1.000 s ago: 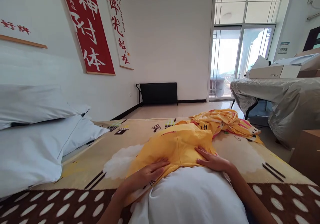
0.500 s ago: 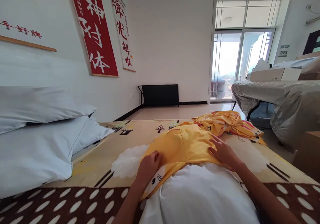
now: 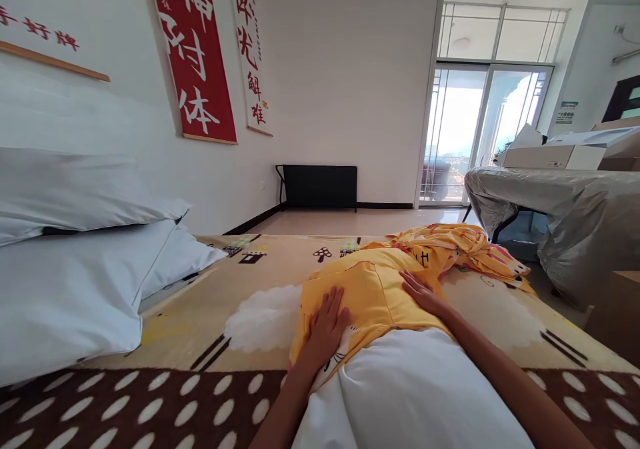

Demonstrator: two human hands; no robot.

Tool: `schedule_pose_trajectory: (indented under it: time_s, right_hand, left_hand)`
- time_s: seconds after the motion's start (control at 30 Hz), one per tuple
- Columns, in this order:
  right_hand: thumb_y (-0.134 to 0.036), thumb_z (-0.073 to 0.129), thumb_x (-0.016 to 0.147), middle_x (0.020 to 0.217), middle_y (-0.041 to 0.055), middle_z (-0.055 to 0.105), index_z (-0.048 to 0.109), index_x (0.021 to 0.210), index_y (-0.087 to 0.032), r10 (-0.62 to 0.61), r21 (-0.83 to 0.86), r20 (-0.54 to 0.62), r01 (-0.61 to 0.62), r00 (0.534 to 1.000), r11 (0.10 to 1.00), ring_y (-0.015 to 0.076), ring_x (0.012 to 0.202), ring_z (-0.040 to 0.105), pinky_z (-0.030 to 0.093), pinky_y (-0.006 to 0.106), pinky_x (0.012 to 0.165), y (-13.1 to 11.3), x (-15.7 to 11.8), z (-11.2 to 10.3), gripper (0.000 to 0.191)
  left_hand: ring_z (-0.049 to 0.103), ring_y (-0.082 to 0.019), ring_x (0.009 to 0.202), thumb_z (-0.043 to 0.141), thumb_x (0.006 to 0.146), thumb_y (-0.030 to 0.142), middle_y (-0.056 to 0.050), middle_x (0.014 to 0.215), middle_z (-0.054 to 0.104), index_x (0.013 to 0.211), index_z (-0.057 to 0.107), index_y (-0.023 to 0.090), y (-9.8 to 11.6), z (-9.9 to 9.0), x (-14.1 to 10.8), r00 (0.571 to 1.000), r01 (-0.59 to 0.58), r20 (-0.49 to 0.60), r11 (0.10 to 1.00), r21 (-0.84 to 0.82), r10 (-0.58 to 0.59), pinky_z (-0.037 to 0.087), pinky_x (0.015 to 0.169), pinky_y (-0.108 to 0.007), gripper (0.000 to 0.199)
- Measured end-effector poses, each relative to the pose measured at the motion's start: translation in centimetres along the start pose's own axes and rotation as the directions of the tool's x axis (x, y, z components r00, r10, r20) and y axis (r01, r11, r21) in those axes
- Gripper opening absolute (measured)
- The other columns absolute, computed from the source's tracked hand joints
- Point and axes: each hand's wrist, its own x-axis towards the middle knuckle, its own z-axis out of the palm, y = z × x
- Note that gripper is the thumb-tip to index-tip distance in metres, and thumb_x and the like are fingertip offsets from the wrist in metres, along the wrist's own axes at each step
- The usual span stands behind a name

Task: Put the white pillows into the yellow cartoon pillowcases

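Note:
A white pillow (image 3: pixel 415 389) lies in front of me, its far part covered by a yellow pillowcase (image 3: pixel 365 289) with a printed animal face near the left edge. Flat on the left side of the yellow cloth rests my left hand (image 3: pixel 327 325), fingers stretched out. My right hand (image 3: pixel 425 294) lies on the right side of the same cloth, its fingers extended too. The rest of the yellow patterned fabric (image 3: pixel 450 242) is bunched up beyond, towards the back right. How far the pillow reaches inside the cloth is hidden.
Two white pillows (image 3: pixel 75 289) are stacked at the left on the patterned blanket (image 3: pixel 190 315). A plastic-covered table (image 3: pixel 550 185) with boxes (image 3: pixel 555 157) stands at the right. Beyond the bed, a black folded panel (image 3: pixel 320 187) leans against the wall.
My left hand has gone from curled fingers at the cloth's left edge to lying flat, farther right. My right hand has shifted left and flattened on the cloth.

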Motion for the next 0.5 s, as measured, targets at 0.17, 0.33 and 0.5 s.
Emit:
schedule_pose_trajectory:
  time_s: [0.17, 0.33, 0.5]
  right_hand:
    - [-0.07, 0.028, 0.083, 0.149, 0.0015, 0.033, 0.036, 0.143, -0.026, 0.144, 0.038, 0.016, -0.145, 0.989, 0.989, 0.0225, 0.138, 0.03, 0.021, 0.04, 0.114, 5.4, -2.2, 0.1, 0.075]
    - [-0.062, 0.04, 0.082, 0.142, -0.0032, 0.045, 0.048, 0.135, -0.031, 0.174, 0.075, -0.01, -0.173, 0.985, 0.982, 0.0223, 0.133, 0.039, 0.026, 0.038, 0.113, 6.4, -3.7, -0.2, 0.063]
    - [-0.06, 0.042, 0.078, 0.142, 0.0039, 0.045, 0.052, 0.133, -0.023, 0.191, 0.125, -0.103, -0.177, 0.976, 0.976, 0.0262, 0.131, 0.041, 0.03, 0.041, 0.11, 7.0, -4.4, 0.5, 0.066]
  left_hand:
    - [0.009, -0.027, 0.144, 0.021, 0.092, 0.05, -0.008, 0.156, 0.016, 0.147, 0.022, 0.021, -1.2, 0.4, 1.1, 0.994, 0.11, 0.007, 0.992, -0.054, -0.109, 0.016, 0.113, -0.055, 0.062]
    - [0.017, -0.022, 0.143, 0.021, 0.09, 0.053, -0.011, 0.153, 0.025, 0.143, 0.03, 0.013, -1.2, -0.5, 0.8, 0.995, 0.104, 0.005, 0.994, -0.044, -0.104, 0.015, 0.117, -0.042, 0.067]
    - [0.032, -0.026, 0.137, 0.021, 0.089, 0.053, -0.014, 0.146, 0.038, 0.139, 0.037, 0.009, -0.3, -2.2, 0.3, 0.997, 0.08, 0.02, 0.996, 0.023, -0.081, 0.024, 0.113, -0.042, 0.068]
